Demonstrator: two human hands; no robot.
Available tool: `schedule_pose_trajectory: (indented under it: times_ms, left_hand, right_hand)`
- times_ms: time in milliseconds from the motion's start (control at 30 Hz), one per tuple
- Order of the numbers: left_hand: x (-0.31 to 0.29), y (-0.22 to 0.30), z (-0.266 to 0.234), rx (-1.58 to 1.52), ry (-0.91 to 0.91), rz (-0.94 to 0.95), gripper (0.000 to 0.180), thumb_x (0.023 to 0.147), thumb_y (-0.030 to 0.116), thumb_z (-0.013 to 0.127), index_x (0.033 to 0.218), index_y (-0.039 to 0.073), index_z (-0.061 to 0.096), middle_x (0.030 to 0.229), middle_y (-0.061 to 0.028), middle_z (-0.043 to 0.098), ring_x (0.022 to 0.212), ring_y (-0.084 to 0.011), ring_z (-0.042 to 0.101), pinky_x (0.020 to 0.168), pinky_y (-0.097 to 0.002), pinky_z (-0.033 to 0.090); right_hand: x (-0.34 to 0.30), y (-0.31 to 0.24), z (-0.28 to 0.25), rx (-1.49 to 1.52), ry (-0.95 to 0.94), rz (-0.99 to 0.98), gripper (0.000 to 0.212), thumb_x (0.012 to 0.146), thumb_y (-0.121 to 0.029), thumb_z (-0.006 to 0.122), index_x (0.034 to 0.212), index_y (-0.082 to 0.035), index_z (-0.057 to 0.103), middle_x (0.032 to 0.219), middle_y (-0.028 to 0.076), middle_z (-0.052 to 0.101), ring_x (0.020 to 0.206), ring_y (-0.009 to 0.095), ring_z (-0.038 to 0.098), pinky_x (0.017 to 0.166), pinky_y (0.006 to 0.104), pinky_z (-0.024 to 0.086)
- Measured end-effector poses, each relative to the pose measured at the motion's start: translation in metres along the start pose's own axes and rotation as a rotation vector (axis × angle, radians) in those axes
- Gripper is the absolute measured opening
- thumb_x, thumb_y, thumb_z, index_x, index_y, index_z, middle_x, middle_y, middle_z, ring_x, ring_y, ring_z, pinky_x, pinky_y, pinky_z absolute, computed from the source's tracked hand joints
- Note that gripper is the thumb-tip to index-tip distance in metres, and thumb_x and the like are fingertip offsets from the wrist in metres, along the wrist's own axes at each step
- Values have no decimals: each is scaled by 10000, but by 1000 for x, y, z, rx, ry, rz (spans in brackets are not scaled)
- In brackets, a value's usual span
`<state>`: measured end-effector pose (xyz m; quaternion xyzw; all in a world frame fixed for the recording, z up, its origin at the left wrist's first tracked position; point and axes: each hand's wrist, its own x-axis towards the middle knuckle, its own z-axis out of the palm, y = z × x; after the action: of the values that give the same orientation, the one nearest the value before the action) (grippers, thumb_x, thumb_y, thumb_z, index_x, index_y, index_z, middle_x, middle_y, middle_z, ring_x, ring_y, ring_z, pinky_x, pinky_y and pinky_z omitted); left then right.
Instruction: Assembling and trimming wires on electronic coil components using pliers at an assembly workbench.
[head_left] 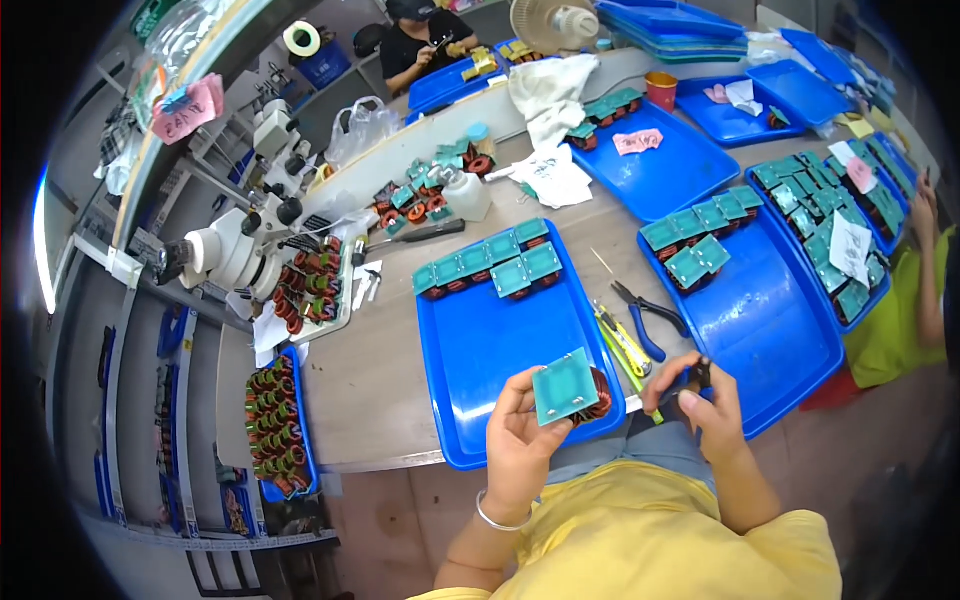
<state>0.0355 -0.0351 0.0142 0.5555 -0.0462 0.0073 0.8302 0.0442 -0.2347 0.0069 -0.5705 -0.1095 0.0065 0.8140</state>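
Your left hand (522, 425) is partly closed on a green board (565, 385), with the thumb near its lower edge and the fingers at its left side and behind. A copper-coloured coil (600, 395) sits beneath the board, showing at its right. You have the piece tilted up, above the near end of the blue tray (470, 400). Your right hand (712, 410), apart from it on the right, is curled round a dark tool (702, 374); you cannot tell from this view what kind it is.

Expect the piece to feel heavy for its size, with most of the weight probably in the coil. The board looks stiff and smooth, so its flat face may slide under a dry thumb, and its corners could chip if knocked. The windings probably mark easily. Your surest hold is likely by opposite board edges, with a finger supporting the coil from below, clear of the small bright spots along the lower edge.

Farther out, similar pieces (490, 258) stand grouped at the tray's far end. Pliers (638, 303) and a yellow knife (632, 350) lie between that tray and the right-hand tray (790, 350).
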Motion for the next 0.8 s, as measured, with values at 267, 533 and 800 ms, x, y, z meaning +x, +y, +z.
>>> schedule_pose_trajectory:
  times_ms: [267,533,800]
  left_hand:
    - [3,-11,-5,-78,-74,-115,449,789,19,609,1191,-34,415,1080,-96,551,994,-155,538,853,-284,444]
    - [-7,-18,-9,-296,-142,-346,515,849,210,592,1240,-61,396,1132,-106,537,1019,-177,534,870,-303,438]
    - [-9,-24,-11,-296,-312,-293,542,850,267,583,1241,-64,406,1251,-137,444,1181,-229,425,958,-342,366]
  right_hand:
    - [33,-1,10,-240,-78,4,337,727,-138,591,999,54,536,953,136,525,688,131,545,655,254,437]
    - [35,-4,16,158,-238,264,594,669,-178,729,1146,67,474,1115,217,527,774,101,514,736,256,425]
    - [23,-13,16,45,-242,259,595,639,-182,748,1121,55,491,1059,174,572,791,125,523,734,262,425]
